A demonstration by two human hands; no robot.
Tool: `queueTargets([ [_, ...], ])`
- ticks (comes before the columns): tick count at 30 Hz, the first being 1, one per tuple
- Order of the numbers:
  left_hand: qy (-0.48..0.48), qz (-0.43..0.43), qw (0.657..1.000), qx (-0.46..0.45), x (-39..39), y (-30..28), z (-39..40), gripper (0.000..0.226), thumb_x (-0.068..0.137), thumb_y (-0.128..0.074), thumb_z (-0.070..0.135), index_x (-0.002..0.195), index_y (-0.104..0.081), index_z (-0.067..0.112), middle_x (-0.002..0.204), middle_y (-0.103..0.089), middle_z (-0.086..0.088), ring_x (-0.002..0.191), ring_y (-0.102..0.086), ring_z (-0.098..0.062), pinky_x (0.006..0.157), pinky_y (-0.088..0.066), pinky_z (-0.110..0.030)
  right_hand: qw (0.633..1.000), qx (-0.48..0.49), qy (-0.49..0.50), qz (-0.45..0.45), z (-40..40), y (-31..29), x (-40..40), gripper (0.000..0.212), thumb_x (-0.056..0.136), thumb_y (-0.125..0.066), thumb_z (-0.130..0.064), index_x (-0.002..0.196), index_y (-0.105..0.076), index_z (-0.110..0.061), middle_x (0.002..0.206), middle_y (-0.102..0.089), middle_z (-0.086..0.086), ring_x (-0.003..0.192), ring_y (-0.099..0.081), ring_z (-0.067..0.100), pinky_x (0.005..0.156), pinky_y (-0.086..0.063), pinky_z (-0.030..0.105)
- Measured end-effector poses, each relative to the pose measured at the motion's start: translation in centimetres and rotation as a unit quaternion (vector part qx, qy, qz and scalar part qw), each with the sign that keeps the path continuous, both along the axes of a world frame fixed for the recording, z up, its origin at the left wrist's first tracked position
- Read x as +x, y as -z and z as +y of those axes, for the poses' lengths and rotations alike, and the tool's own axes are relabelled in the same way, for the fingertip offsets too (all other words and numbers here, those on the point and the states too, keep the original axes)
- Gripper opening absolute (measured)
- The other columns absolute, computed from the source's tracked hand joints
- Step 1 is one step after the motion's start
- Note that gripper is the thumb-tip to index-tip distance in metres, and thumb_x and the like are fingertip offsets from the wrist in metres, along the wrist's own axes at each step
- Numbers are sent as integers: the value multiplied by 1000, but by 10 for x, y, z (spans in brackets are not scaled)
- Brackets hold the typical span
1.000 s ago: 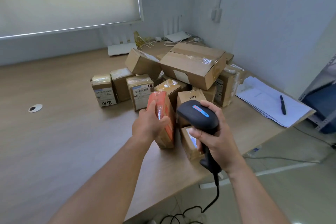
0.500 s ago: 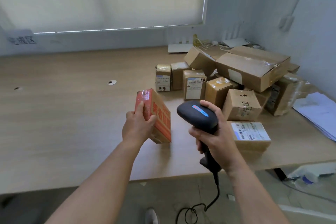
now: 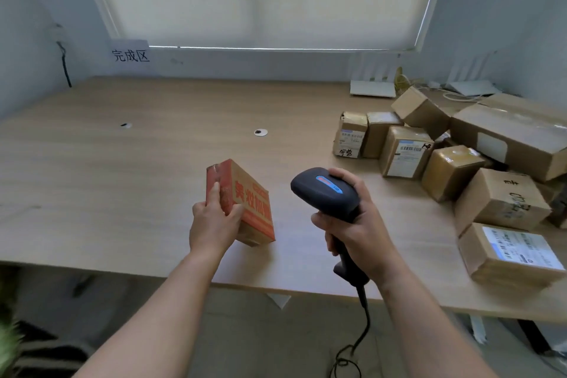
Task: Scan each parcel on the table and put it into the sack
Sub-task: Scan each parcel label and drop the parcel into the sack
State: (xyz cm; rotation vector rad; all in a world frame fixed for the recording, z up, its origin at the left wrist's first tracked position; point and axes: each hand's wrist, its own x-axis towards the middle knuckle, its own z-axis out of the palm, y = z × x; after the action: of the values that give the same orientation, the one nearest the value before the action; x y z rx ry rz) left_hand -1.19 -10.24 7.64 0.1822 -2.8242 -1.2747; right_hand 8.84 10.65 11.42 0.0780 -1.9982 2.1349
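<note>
My left hand (image 3: 214, 222) grips a small cardboard parcel with red print (image 3: 250, 205), held just above the wooden table (image 3: 138, 181) near its front edge. To the right of it, my right hand (image 3: 357, 228) holds a dark handheld barcode scanner (image 3: 325, 192) by its handle, head up, cable hanging down. A pile of several brown parcels (image 3: 448, 159) lies on the right part of the table. No sack is in view.
A paper sign with black characters (image 3: 130, 54) hangs on the back wall at the left. White router-like devices (image 3: 372, 87) and cables sit at the table's back right. The floor shows below the table's front edge.
The view has swung left, so the parcel pile now lies at the right. My left hand has carried the red-printed parcel leftward, away from the pile; my right hand keeps the scanner.
</note>
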Motion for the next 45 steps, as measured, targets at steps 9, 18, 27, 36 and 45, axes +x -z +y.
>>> queueTargets([
  [9, -64, -89, 989, 95, -35, 54, -113, 64, 90, -40, 46, 149, -25, 25, 136, -47, -15, 120, -48, -34, 101, -41, -48, 999, 22, -24, -43, -102, 8, -47, 66, 69, -72, -5, 116, -55, -48, 106, -63, 6, 45, -46, 26, 44, -42, 31],
  [18, 19, -155, 983, 100, -43, 101, -162, 44, 95, -39, 38, 138, -29, 29, 124, -55, -11, 106, -56, -31, 91, -49, -47, 998, 27, -16, -55, -165, 20, -73, 64, 70, -72, -6, 115, -56, -49, 111, -61, 10, 46, -44, 27, 43, -42, 30],
  [27, 154, -78, 947, -271, -55, 85, -163, 114, 74, -54, 75, 150, 15, 26, 157, 21, -11, 146, 12, -31, 118, -7, -45, 998, 24, -10, -53, -158, 17, -76, 65, 70, -73, -7, 117, -56, -48, 110, -62, 6, 45, -45, 28, 42, -43, 32],
  [36, 282, -111, 872, -384, -61, 78, -138, 106, 76, -57, 68, 153, 6, 30, 160, 11, -8, 147, 13, -27, 117, -20, -39, 999, 25, 1, -44, -131, 18, -75, 69, 77, -74, 5, 120, -54, -45, 115, -61, 7, 46, -46, 28, 43, -43, 30],
  [45, 291, -60, 857, -421, -50, 66, -102, 82, 81, -36, 76, 150, -14, 38, 151, -28, -8, 137, -26, -28, 107, -32, -38, 1000, 0, -1, -26, -117, 14, -80, 65, 70, -73, -6, 116, -56, -48, 112, -62, 9, 46, -45, 28, 41, -43, 30],
])
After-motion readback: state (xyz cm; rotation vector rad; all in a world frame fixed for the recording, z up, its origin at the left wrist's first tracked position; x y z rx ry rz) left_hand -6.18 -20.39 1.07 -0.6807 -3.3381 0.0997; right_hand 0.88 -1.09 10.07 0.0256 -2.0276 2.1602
